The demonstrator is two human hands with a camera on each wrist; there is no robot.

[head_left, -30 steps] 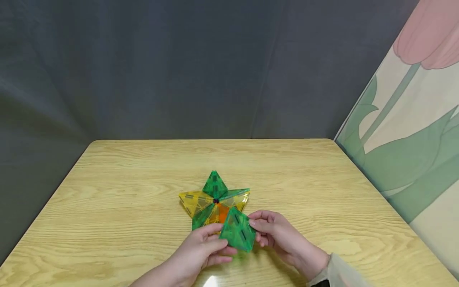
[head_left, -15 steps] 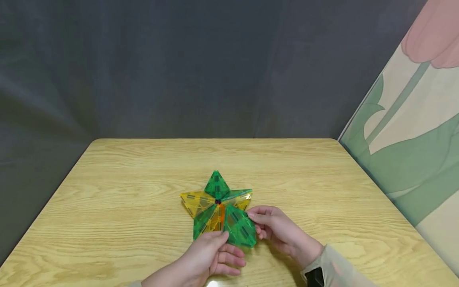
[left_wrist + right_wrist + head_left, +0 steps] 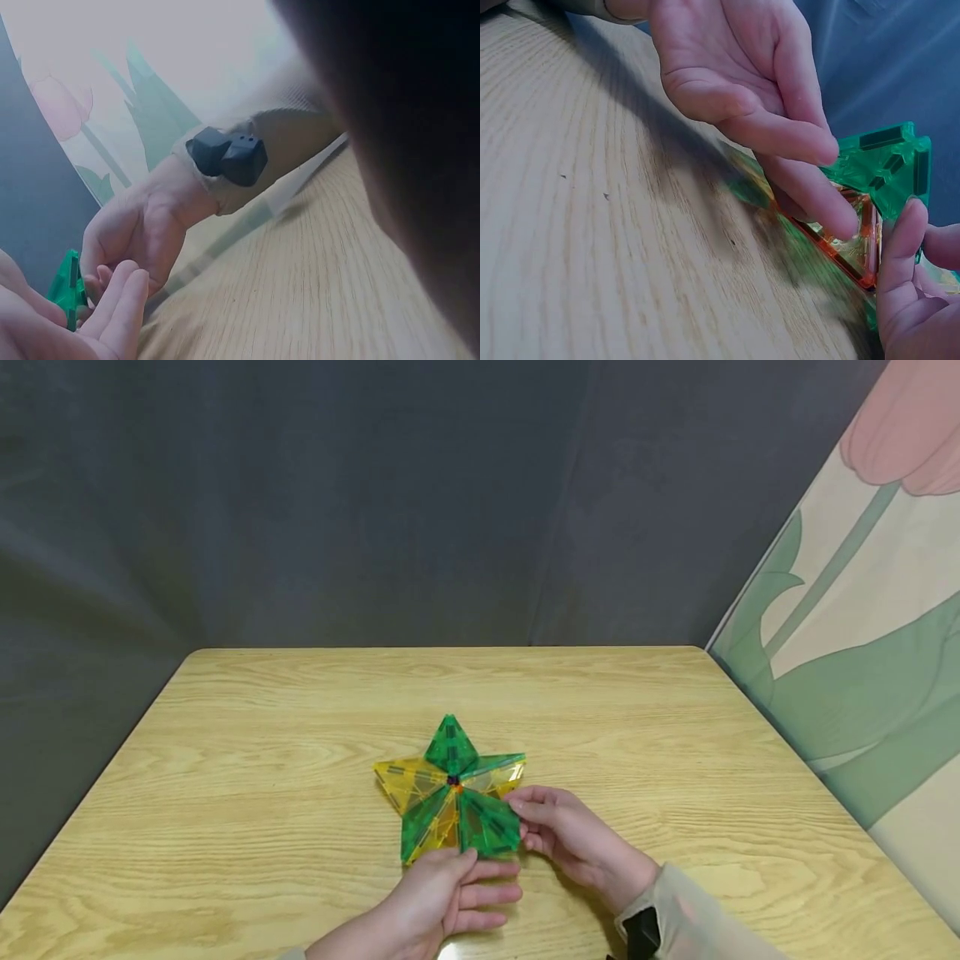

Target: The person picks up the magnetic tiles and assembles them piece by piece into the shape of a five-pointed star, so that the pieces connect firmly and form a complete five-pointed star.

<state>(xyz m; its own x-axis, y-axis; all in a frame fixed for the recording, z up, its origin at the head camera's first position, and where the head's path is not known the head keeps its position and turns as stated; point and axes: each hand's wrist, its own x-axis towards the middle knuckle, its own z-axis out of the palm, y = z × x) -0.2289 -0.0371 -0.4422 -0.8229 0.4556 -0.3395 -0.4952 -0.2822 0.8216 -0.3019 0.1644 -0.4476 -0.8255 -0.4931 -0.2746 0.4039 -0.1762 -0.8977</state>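
Note:
A star of translucent magnetic tiles lies on the table, with green (image 3: 451, 745) and yellow (image 3: 407, 781) points around a small dark centre. At its lower right, a green triangular magnetic tile (image 3: 486, 820) covers the near-right point. My right hand (image 3: 573, 835) pinches this tile's outer right corner between thumb and fingers. My left hand (image 3: 442, 897) is palm inward below it, fingers straight and spread, thumb tip at the tile's lower edge. The right wrist view shows an orange-framed tile (image 3: 868, 255) under the green one, beside the left fingertips.
The wood-grain table (image 3: 262, 735) extends around the star on all sides. A dark curtain (image 3: 375, 502) hangs behind its far edge, and a tulip-patterned cloth (image 3: 862, 693) borders the right side. A black wrist device (image 3: 642, 933) sits on the right sleeve.
The green tile has gone from raised and tilted over the star to lying against its lower-right point. My left fingers have let go of the tile and straightened; the right hand moved slightly left with it.

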